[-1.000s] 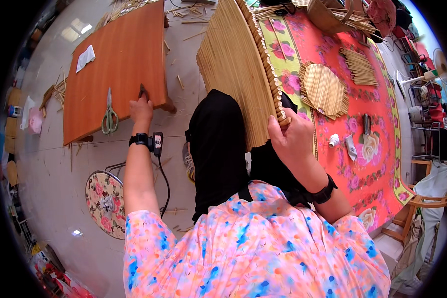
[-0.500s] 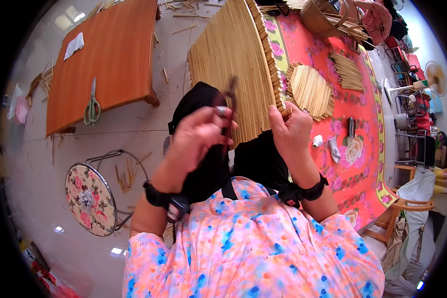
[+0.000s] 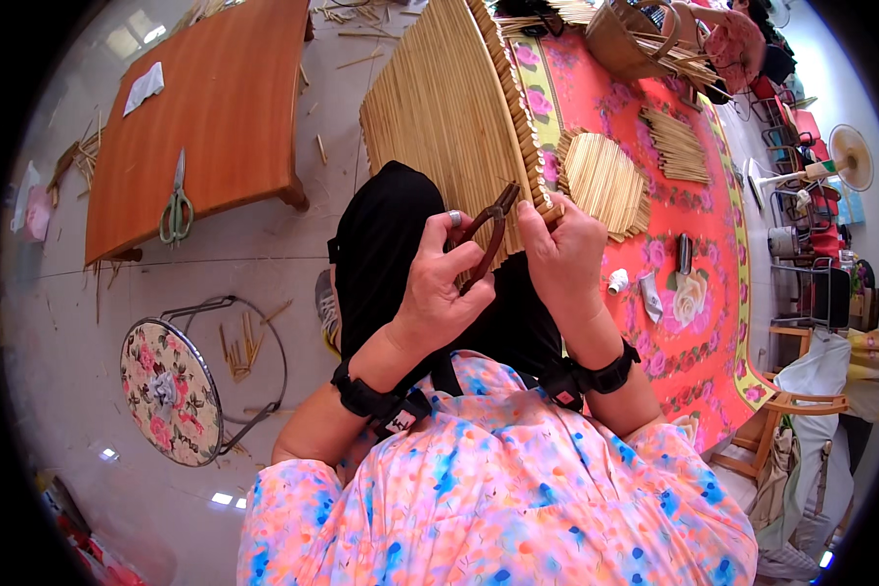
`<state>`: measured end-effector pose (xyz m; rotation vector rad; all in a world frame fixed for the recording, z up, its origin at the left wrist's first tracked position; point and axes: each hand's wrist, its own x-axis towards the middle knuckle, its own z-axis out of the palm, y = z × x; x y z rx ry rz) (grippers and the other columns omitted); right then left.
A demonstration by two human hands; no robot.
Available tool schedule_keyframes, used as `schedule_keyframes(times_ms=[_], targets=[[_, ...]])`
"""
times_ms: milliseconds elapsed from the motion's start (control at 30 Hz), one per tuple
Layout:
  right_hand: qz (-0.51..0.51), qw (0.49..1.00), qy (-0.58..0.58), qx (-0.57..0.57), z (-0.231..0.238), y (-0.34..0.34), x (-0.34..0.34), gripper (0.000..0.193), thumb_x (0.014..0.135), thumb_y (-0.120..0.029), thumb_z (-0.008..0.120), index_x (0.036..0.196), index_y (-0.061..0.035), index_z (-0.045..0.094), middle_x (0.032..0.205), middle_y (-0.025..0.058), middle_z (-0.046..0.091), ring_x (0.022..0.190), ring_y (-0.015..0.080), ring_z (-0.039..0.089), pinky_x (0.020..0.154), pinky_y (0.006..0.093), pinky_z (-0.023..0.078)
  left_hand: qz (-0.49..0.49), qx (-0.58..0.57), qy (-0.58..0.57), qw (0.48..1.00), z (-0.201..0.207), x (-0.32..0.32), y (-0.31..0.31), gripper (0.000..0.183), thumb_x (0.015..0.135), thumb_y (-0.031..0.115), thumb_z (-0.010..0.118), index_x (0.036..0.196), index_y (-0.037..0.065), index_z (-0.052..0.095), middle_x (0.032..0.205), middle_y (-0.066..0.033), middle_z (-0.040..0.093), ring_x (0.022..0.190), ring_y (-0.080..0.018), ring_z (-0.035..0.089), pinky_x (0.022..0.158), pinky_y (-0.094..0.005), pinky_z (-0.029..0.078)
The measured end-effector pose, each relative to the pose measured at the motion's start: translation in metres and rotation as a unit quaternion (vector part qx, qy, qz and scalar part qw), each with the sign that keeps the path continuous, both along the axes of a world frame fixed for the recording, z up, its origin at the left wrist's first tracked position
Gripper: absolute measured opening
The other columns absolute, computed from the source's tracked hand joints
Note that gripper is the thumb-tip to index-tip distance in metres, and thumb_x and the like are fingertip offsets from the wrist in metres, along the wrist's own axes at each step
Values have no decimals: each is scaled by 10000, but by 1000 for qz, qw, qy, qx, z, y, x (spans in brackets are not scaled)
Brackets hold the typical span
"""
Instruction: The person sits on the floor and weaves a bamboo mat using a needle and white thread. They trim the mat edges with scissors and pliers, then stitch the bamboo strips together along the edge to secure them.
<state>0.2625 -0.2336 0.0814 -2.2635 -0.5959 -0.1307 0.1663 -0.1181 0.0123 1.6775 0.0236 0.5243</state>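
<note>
A large panel of straw-coloured sticks (image 3: 439, 107) leans up in front of me, past my black-clad knees. Its right side is lined with a row of short stick ends. My left hand (image 3: 435, 283) is closed around the handles of reddish-brown pliers (image 3: 496, 217). The jaws point up and right, close to the panel's lower right corner; whether they touch it I cannot tell. At that corner my right hand (image 3: 566, 256) pinches the edge between thumb and fingers. A ring shows on a left finger, and both wrists wear black straps.
An orange-brown wooden table (image 3: 205, 107) at the left holds green-handled scissors (image 3: 177, 213). Below it stands a floral round stool (image 3: 171, 391). On the right, a red floral cloth (image 3: 693, 381) bears a smaller stick piece (image 3: 604, 181), a stick bundle (image 3: 676, 145) and a basket (image 3: 615, 44).
My left hand has swung the pliers right and down, from in front of my knee to the panel's corner. The right hand keeps its pinch on the edge.
</note>
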Motion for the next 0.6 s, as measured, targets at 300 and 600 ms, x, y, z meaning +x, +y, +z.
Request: schedule_keyframes(times_ms=[300,600], targets=[[-2,1000,3,6,0,2,-2,274,850,-221,614,693,3,601,502,161,522,457,312,559,466,388,421,15,58,-44,997,-2,0,-1,139,670,4,662,786,-17,588,1097,-203,453,921,-325,544,819,-364,483],[1,1000,19,14,-1,4,-2,261,846,-214,616,696,0,604,527,171,537,494,334,565,494,409,431,17,14,-16,1000,3,5,-6,167,660,-26,654,775,-10,534,1065,-179,478,861,-297,538,727,-349,476]])
